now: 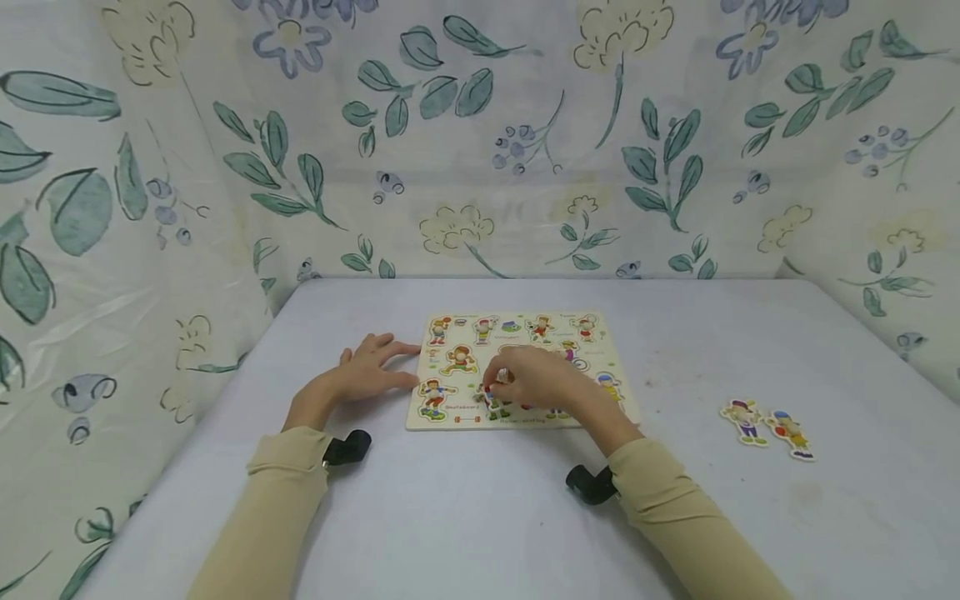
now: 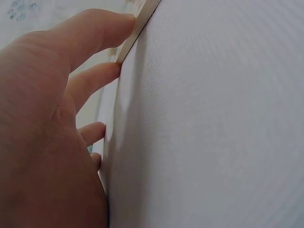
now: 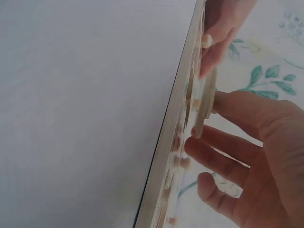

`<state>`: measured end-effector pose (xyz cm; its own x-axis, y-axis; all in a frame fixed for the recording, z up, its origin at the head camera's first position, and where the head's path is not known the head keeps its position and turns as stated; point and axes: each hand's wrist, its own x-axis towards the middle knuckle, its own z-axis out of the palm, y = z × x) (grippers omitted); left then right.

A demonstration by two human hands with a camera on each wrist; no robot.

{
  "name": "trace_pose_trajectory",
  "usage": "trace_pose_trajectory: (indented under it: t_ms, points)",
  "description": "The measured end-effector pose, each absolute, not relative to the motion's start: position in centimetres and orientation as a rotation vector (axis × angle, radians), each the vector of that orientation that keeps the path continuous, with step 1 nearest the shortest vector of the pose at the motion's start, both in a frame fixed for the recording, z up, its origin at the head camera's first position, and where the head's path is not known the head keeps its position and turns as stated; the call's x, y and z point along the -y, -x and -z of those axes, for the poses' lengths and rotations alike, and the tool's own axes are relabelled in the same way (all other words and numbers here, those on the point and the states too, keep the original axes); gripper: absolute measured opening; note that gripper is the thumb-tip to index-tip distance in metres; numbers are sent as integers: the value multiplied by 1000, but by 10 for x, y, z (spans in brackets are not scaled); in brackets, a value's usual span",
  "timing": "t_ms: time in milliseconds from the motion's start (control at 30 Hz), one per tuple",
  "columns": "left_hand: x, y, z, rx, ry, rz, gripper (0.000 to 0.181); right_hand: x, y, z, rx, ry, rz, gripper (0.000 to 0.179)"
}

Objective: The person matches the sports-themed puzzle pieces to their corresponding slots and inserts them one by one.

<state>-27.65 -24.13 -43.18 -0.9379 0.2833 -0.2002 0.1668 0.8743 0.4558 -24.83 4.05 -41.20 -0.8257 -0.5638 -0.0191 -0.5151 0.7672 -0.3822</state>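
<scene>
A cream wooden puzzle board with colourful sports figures lies flat on the white table. My right hand reaches over its lower middle and pinches a figure puzzle piece between thumb and fingers. In the right wrist view this piece is tilted, close over the board face, while the other fingers spread below it. At the board's left edge, my left hand touches the side with thumb and forefinger, fingers spread. The left wrist view shows those fingertips against the edge. My right hand covers several figures.
Two loose figure pieces, one in purple trousers and one with a blue cap, lie on the table right of the board. A leaf-patterned cloth hangs behind and at both sides. Small black cameras sit on both wrists.
</scene>
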Motion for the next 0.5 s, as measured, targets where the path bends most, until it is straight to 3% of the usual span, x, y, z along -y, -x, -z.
trace_pose_trajectory:
  t_ms: [500]
  points:
    - [241, 274, 430, -2787, -359, -640, 71, -38, 247, 415, -2821, 873, 511, 11]
